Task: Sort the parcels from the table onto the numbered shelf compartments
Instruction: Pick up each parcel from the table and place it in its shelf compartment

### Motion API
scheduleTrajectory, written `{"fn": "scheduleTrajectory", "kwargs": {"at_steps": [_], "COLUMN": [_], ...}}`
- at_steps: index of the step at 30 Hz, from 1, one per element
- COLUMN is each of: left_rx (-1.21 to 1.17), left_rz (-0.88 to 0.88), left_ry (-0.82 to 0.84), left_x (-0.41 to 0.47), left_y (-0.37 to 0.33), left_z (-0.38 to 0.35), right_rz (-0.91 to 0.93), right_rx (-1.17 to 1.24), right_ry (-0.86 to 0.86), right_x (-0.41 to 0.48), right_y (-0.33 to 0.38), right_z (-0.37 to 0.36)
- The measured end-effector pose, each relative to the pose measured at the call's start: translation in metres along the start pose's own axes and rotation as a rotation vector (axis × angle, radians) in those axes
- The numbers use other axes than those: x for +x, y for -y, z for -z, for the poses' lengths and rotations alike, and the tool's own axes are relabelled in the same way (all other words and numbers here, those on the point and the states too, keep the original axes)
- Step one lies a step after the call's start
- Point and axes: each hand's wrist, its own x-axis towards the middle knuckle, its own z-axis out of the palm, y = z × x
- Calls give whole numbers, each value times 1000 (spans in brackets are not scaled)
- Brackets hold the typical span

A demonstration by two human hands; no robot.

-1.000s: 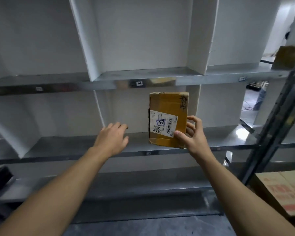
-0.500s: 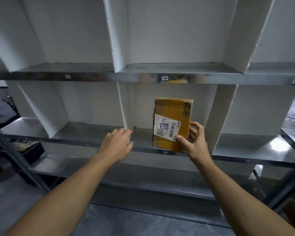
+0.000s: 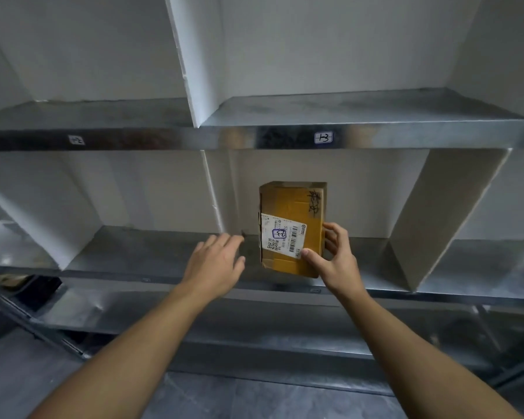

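Note:
A brown cardboard parcel with a white shipping label stands upright at the mouth of a middle-row compartment of the metal shelf. My right hand grips its lower right corner, thumb on the front and fingers behind. My left hand hovers just left of the parcel with relaxed fingers, holding nothing. A small number tag sits on the shelf edge above this compartment, and another tag is further left.
White divider panels split the shelf rows into compartments; one slanted divider stands right of the parcel. Lower shelves and grey floor lie below. Dark objects sit at the far left edge.
The view has moved closer to the shelf and shifted left. The parcel, still in my right hand, is nearer the middle compartment; my left hand stays beside it.

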Motion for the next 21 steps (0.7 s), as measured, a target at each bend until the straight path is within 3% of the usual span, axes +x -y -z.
{"fn": "scheduleTrajectory", "kwargs": {"at_steps": [5, 11, 21], "left_rx": [-18, -24, -14], "left_rz": [-27, 0, 37], "left_ry": [59, 2, 12], "left_x": [12, 14, 22], "left_y": [3, 3, 4], "left_z": [-22, -41, -54], "right_rz": [-54, -38, -73], "right_rx": [7, 8, -30], "right_ry": [6, 131, 181], "right_x": [29, 71, 88], "right_y": [-26, -55, -91], "right_z": [-14, -28, -40]}}
